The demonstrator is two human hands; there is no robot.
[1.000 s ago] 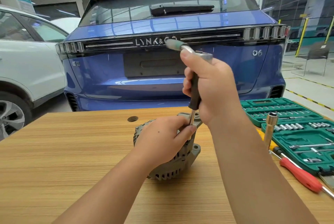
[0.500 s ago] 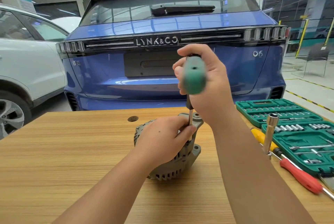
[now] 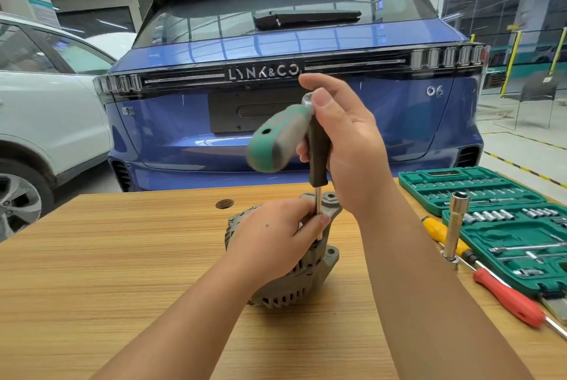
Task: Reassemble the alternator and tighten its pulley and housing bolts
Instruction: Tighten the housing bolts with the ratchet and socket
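- The alternator [image 3: 294, 275] is seen standing on the wooden table [image 3: 107, 257], directly beneath the left hand [image 3: 273, 238], which is laid over its top with the fingers curled around the housing.
- A thin steel shaft [image 3: 318, 204] is pinched between the left thumb and fingers just above the housing; its lower end is hidden behind them, so what it seats on cannot be told.
- The shaft is seen rising upright into a black extension grip [image 3: 317, 152], around which the right hand [image 3: 346, 146] is wrapped, above and slightly right of the left hand.
- A ratchet [image 3: 279, 137] with a green and grey handle is joined at the top of that grip, under the right thumb; its handle sticks out to the left of the right hand and is blurred.
- A mounting ear [image 3: 329, 200] of the alternator is visible just beyond the left fingertips.
- To the right of the right forearm, an open green socket case [image 3: 478, 189] is laid on the table, with a tall socket [image 3: 456, 226] standing upright in front of it.
- A yellow-handled screwdriver [image 3: 435, 227] and a red-handled screwdriver [image 3: 506, 298] lie beside the case.
- Beyond both hands, a blue car [image 3: 276, 42] is parked; a white car [image 3: 40, 109] stands far left.
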